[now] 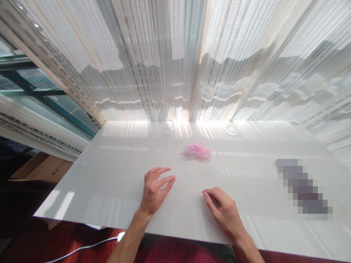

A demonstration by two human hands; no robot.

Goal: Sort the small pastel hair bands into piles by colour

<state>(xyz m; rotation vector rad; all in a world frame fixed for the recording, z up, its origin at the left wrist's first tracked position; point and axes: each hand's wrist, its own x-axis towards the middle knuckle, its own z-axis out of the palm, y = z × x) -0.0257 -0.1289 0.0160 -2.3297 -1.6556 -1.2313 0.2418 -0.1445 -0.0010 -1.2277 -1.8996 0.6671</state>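
Note:
My left hand [155, 190] is above the white table, its thumb and index tips pressed together and its other fingers loosely stretched. To its right, my right hand [222, 208] is closed in a pinch, thumb tip against index tip, the other fingers curled under. Whatever is in either pinch, if anything, is too fine to make out. Beyond both hands lies a loose pile of thin pink, lilac and pale blue strands [196, 152]. Neither hand touches this pile.
Two clear round items, one left [169, 127] and a ring-shaped one right [232, 130], are at the white table's [109, 175] back edge by the striped curtain [181, 65]. A pixelated dark object [304, 188] lies right. A cardboard box [46, 168] and white cable [85, 247] are at left.

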